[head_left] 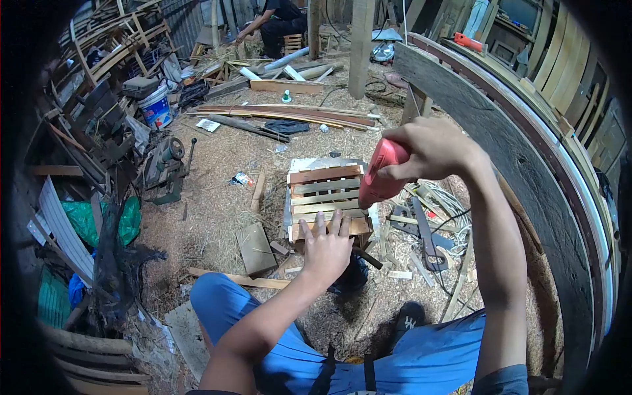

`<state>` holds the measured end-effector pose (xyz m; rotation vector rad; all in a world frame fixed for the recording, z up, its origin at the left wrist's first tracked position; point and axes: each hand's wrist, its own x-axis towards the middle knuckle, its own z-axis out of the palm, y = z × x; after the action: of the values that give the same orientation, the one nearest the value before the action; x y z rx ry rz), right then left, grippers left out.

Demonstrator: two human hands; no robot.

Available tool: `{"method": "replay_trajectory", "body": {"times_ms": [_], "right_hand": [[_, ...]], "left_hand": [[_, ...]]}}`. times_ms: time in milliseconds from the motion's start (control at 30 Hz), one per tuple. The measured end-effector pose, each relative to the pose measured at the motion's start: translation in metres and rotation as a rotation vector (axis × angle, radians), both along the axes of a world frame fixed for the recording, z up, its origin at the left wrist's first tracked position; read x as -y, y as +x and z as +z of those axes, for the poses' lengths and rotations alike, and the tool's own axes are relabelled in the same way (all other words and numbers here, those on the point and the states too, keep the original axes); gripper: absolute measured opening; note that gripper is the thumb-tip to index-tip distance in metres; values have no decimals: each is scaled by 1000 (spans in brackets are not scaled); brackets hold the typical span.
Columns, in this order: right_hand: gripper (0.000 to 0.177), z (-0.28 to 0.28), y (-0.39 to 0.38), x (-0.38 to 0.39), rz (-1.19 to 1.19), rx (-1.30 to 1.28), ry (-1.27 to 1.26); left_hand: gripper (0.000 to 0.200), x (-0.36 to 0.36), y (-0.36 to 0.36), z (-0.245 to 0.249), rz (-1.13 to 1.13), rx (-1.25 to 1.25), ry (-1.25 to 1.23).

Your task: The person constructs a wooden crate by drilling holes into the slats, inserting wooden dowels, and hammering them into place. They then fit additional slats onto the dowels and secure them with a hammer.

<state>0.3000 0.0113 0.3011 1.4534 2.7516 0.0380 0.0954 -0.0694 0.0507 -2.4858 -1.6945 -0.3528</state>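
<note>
A small slatted wooden crate (327, 176) stands before my knees, its several wood strips running left to right. My left hand (328, 255) lies over its near end, fingers spread flat on the closest slats. Above the crate's right side, my right hand (438, 150) is wrapped round a red handheld power tool (382, 176). The tool tilts downward, with its narrow end right at the right ends of the slats. My palm and fingers hide part of its body, and its exact kind does not show.
A long dark timber beam (487, 112) curves along my right. Near the crate lie a hand plane (429, 240), coiled cable (454, 204) and a wood block (255, 249). Left are a vise (172, 151) and a bucket (155, 107). A person (280, 26) sits at the back.
</note>
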Motion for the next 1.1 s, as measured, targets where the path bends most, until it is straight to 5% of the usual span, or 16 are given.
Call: {"method": "replay_trajectory", "body": {"times_ms": [133,200,300,467,533,633,700,800,1100], "right_hand": [[55,25,21,15,-134,-142,40],[52,18,42,22,-142,-242,188],[51,-8,70,35,-321,-546,93],[36,-132,120,59,-437,-1214,93],[35,-179,134,78,-643,-1169,203],[36,-290,170,89,-811,-1475,139],[36,-315,161,103,-979,-1584,75],[37,-374,163,101,-895,-1972,-12],[66,-490,157,139,-1185,-2174,-306]], "left_hand": [[57,0,2,1,8,14,-13],[57,-1,2,3,2,12,-25],[58,-1,1,3,2,14,-30],[57,1,-1,-2,4,30,8],[56,-1,-4,-3,-5,60,18],[55,-3,-8,-11,-23,86,79],[55,-2,-10,-10,-41,89,102],[53,-3,-10,-6,-61,114,164],[46,-6,-14,-2,-57,172,185]]}}
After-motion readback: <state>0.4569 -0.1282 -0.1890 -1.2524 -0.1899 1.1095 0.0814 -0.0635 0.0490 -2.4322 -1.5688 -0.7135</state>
